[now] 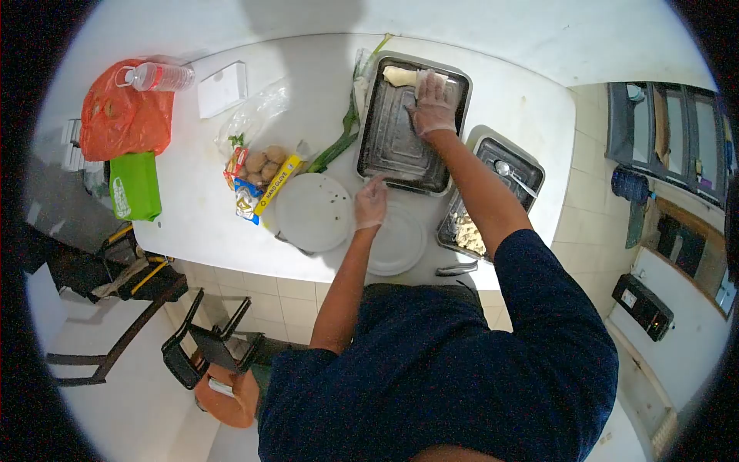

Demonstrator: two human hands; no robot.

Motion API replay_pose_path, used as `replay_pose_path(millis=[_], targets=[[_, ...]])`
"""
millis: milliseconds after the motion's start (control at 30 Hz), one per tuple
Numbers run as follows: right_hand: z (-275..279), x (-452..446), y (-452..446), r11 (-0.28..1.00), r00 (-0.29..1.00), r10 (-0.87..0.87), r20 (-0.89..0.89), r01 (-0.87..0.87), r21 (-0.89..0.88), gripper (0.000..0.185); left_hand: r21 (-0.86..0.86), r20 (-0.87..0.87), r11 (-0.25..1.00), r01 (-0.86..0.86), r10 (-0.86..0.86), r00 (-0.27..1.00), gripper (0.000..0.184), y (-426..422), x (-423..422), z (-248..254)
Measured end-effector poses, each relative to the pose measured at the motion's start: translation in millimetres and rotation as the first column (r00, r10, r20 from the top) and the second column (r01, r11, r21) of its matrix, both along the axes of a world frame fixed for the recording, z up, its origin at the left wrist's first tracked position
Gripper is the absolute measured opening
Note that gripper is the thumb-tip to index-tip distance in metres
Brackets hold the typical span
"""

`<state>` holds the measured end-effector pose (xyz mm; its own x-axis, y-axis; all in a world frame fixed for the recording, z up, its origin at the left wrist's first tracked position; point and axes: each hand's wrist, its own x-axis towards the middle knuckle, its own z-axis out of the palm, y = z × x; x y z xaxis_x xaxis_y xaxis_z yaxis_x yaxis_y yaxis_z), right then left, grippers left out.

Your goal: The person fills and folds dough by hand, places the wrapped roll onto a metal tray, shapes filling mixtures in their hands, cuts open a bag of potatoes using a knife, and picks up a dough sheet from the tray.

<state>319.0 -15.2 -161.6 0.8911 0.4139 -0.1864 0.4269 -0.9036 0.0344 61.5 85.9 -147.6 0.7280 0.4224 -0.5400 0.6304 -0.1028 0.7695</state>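
Note:
My right hand [433,108], in a clear plastic glove, lies flat with fingers stretched over the right part of a pale dough-like roll [399,75] at the far end of a dark metal tray [366,131]. My left hand [370,204], also gloved, is at the tray's near left corner, its fingers curled; what they hold, if anything, is hidden. A round white plate [312,212] with small dark specks lies left of that hand, and a clear round plate [396,242] lies just right of it.
Right, a second tray [535,163] holds a spoon [516,179] and a crumbly pale filling [468,234]. Left are green onions [332,152], a glove box [279,185], brown round items [263,165], a red bag [123,115] and a bottle [163,77]. Chairs [212,343] stand lower left.

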Motion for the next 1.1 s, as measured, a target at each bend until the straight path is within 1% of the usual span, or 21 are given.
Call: replay_pose_path(millis=[67,167,267,300,333,367,400,433,467,500,567,600,667,700,767,867,967,1000,1067,1100], targets=[[-4.3,1.5,0.1,1.0,1.0,0.005,0.004,-0.005,0.005,0.079,0.009,0.084,1.0,-0.013,0.013,0.996,0.031,0.3,-2.7,-9.9],[-3.0,0.7,-2.4,0.999,1.0,0.022,0.013,-0.022,0.03,0.078,-0.065,0.087,0.992,-0.107,0.113,0.99,0.03,-3.6,-1.0,-17.2],[0.1,3.1,-1.7,0.999,0.999,0.036,0.041,-0.037,0.032,0.082,-0.05,0.123,0.995,-0.091,0.096,0.988,0.03,-2.7,1.6,-6.2],[1.5,-1.0,-3.7,0.999,0.998,0.033,0.046,-0.035,0.024,0.084,0.005,0.089,0.999,-0.042,0.041,0.995,0.031,-1.7,-2.2,-12.0],[16.8,2.2,-2.6,0.99,1.0,-0.003,-0.014,0.005,0.139,0.08,0.058,0.056,0.998,0.008,-0.011,0.998,0.033,0.7,-2.5,-22.0],[33.8,7.5,-3.7,0.982,0.998,-0.033,-0.054,0.042,0.182,0.078,0.11,0.023,0.992,0.058,-0.061,0.998,0.035,2.3,-2.8,-31.0],[56.1,11.9,-4.6,0.971,0.994,-0.061,-0.093,0.081,0.223,0.076,0.069,0.033,0.996,0.057,-0.06,0.998,0.036,2.6,-2.5,-29.9],[66.8,13.1,-7.5,0.957,0.987,-0.088,-0.134,0.121,0.264,0.074,0.029,0.041,0.998,0.058,-0.059,0.997,0.038,2.9,-2.8,-26.9],[17.0,17.2,-28.3,0.897,0.993,-0.072,0.093,0.024,0.441,0.069,-0.011,0.049,0.998,0.059,-0.059,0.997,0.039,3.7,-3.7,-23.6],[29.2,12.8,-40.5,0.837,0.993,-0.104,0.058,0.056,0.545,0.067,-0.021,0.078,0.998,0.056,-0.054,0.996,0.042,4.2,-6.3,-25.9],[70.8,-13.5,-68.8,0.68,0.987,-0.161,-0.019,0.125,0.723,0.064,-0.024,0.136,0.998,0.066,-0.062,0.989,0.047,4.0,-12.4,-38.3],[73.7,-26.0,-89.0,0.662,0.99,-0.138,0.005,0.088,0.744,0.061,-0.015,0.166,0.997,0.076,-0.072,0.983,0.049,4.6,-13.9,-43.2],[65.1,-54.1,-134.2,0.627,0.994,-0.093,0.059,0.013,0.779,0.056,0.023,0.227,0.997,0.078,-0.081,0.97,0.051,4.7,-16.2,-42.9],[69.3,-70.9,-150.0,0.651,0.994,-0.112,-0.019,0.088,0.754,0.052,0.032,0.26,0.997,0.064,-0.071,0.963,0.051,2.2,-16.3,-38.8],[76.2,-106.9,-176.7,0.687,0.972,-0.157,-0.177,0.236,0.688,0.044,0.01,0.321,1.0,-0.021,0.017,0.947,0.051,-4.4,-21.4,-11.6],[47.9,-154.9,-219.5,0.832,0.977,-0.129,-0.169,0.2,0.518,0.023,-0.097,0.206,0.995,-0.017,0.037,0.978,0.052,-10.9,-31.1,12.4],[42.1,-200.5,-244.1,0.763,0.979,-0.174,-0.11,0.204,0.613,0.02,-0.136,0.237,0.99,0.023,0.01,0.971,0.051,-17.5,-50.0,1.5],[58.9,-209.4,-244.1,0.78,0.963,-0.211,-0.168,0.269,0.566,0.021,-0.137,0.268,0.989,0.046,-0.008,0.963,0.05,-20.2,-55.3,4.2],[40.4,-225.1,-259.3,0.733,0.954,-0.254,-0.156,0.295,0.613,0.023,-0.143,0.317,0.985,0.091,-0.042,0.948,0.048,-29.0,-73.1,7.5],[26.5,-232.9,-268.1,0.71,0.948,-0.276,-0.156,0.311,0.632,0.024,-0.166,0.295,0.983,0.079,-0.027,0.955,0.047,-35.5,-81.6,15.9]])
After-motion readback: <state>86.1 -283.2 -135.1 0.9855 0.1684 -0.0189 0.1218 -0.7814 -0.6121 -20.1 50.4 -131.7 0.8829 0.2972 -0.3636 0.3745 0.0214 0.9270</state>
